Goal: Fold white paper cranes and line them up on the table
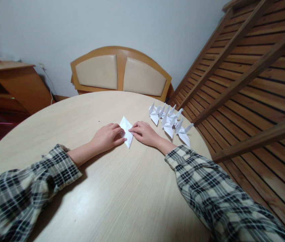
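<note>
A white sheet of paper folded into a narrow diamond (125, 123) lies on the round table (102, 208), one point facing away and one toward me. At its left edge, my left hand (108, 136) has thumb and fingers closed on the paper. My right hand (146, 133) grips the opposite edge, its fingertips pressed near the centre crease. Both hands hide parts of the diamond's sides. Beyond my right hand stand several folded white paper cranes (168, 125), grouped close together with wings and necks pointing up.
A wooden headboard with cream panels (97, 72) rises behind the table's far edge. Slatted wooden boards (253, 87) lean along the right side. At the left stands a brown desk (18, 84), with a white cord (50, 84) by the wall.
</note>
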A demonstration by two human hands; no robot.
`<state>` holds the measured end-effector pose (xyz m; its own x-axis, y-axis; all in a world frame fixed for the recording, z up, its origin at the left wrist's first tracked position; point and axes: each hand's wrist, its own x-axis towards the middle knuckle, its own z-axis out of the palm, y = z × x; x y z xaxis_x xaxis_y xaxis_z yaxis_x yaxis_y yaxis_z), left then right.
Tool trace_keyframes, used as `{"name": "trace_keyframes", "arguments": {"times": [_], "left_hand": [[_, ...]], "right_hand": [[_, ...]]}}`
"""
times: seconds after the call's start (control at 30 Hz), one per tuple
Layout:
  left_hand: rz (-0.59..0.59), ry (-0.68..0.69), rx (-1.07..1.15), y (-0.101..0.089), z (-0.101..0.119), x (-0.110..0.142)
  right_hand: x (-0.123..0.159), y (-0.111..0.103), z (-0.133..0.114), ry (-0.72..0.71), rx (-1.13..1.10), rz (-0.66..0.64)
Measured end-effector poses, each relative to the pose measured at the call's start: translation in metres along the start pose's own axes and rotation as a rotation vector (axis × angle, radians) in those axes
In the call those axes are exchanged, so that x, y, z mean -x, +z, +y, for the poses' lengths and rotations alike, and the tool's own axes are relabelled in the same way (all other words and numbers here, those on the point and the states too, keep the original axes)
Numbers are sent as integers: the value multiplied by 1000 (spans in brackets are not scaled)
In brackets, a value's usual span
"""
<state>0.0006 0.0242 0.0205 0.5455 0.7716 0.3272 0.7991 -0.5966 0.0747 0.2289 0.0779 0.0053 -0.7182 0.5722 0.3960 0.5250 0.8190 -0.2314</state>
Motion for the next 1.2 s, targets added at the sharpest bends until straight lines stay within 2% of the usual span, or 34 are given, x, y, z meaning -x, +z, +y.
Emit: {"name": "trace_keyframes", "arguments": {"times": [0.53,0.93,1.2], "left_hand": [[-33,-20,14,1,-1,0],[-5,5,9,2,1,2],[16,-45,65,6,0,2]], "right_hand": [[0,-3,-3,-3,-11,-3],[0,-4,-5,19,1,-24],[-1,-6,-9,35,42,-58]]}}
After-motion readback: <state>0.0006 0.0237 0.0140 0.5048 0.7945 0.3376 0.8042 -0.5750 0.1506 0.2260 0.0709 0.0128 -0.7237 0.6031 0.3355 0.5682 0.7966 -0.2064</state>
